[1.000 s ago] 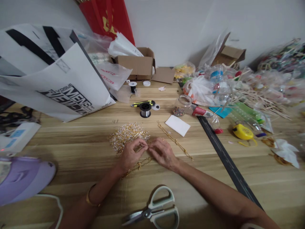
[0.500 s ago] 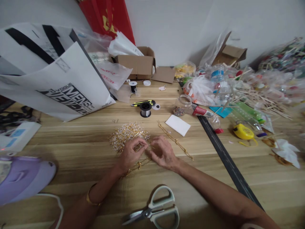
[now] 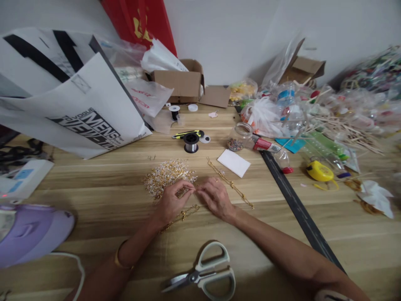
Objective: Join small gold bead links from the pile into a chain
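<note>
Fingertips of both hands met in front of the body, each hand pinched closed at thumb and forefinger. Whatever lay between the left hand (image 3: pixel 173 200) and the right hand (image 3: pixel 216 200) was too small and too covered to make out (possibly one tiny gold fitting; not confirmed).

Loose stock: a heap of small gold and whitish jewellery pieces (image 3: pixel 166 175) sat just beyond the left hand. Whether the knuckles touched its edge could not be told.

Made-up lengths: two. One beaded gold chain (image 3: pixel 232 184) lay stretched out just right of the right hand. A second gold chain (image 3: pixel 183 215) lay on the near side of the left hand, partly hidden by the wrist.

Progress, as judged: those two lengths appeared joined along the parts in view, while the heap was plentiful and unlinked. The join at the fingertips looked unfinished, since neither hand had let go. No total was shown, so the share left could not be fixed.

Tools: scissors (image 3: pixel 194 277) rested between the forearms, nearer the body than either hand; a wire spool (image 3: pixel 191 144) stood beyond both hands, untouched.
</note>
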A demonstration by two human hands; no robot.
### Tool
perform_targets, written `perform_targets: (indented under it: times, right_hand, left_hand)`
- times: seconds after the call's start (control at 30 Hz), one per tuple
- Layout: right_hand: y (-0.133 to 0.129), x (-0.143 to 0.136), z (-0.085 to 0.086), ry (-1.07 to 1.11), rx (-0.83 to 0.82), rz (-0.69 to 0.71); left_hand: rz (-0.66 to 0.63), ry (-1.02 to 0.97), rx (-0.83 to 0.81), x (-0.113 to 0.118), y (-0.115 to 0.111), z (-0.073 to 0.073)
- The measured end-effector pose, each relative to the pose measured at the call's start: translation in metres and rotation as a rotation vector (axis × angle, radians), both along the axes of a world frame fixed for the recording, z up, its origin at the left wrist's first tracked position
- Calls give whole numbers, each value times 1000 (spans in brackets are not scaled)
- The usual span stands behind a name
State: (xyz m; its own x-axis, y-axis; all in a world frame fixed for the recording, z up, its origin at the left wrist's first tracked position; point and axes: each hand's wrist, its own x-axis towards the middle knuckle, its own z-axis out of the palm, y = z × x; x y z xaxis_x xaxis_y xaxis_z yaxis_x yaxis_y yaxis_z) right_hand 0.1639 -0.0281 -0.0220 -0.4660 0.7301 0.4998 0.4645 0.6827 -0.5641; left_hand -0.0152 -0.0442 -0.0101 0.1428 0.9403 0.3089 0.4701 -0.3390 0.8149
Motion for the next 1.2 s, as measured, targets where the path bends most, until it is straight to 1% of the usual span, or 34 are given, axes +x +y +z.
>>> perform_targets:
  times: [0.07, 0.17, 0.27, 0.37, 0.5, 0.63, 0.8, 0.9, 1.0, 1.03, 1.1, 1.2]
  right_hand:
    - [1, 0, -1, 61, -44, -34]
    - [5, 0, -3, 237, -188, -84]
    - [9, 1, -7, 404, -351, -121]
    - [12, 0, -9, 497, -450, -139]
    - [13, 0, -9, 530, -486, -144]
    - [11, -1, -6, 524, -480, -139]
    - [11, 0, -4, 475, -446, -127]
    - [10, 0, -4, 432, -405, -113]
    - [9, 0, -2, 399, -350, -98]
    - [8, 0, -1, 390, -331, -91]
    - [7, 0, 2, 379, -297, -76]
    - [5, 0, 6, 359, -238, -49]
  left_hand:
    - [15, 21, 15, 0, 1, -1]
    - [1, 90, 51, -1, 3, -1]
    - [-88, 195, 101, -1, 4, -1]
    - [-175, 295, 132, 0, 4, 0]
    - [-215, 399, 160, 2, 4, -1]
    - [-214, 498, 189, 6, 5, -2]
    - [-208, 529, 191, 8, 5, -4]
    - [-201, 459, 157, 8, 5, -2]
    - [-109, 270, 68, 6, 7, 2]
    - [-65, 181, 12, 5, 7, 2]
    - [4, -19, -147, 2, 9, 4]
    - [68, -292, -385, -2, 9, 4]
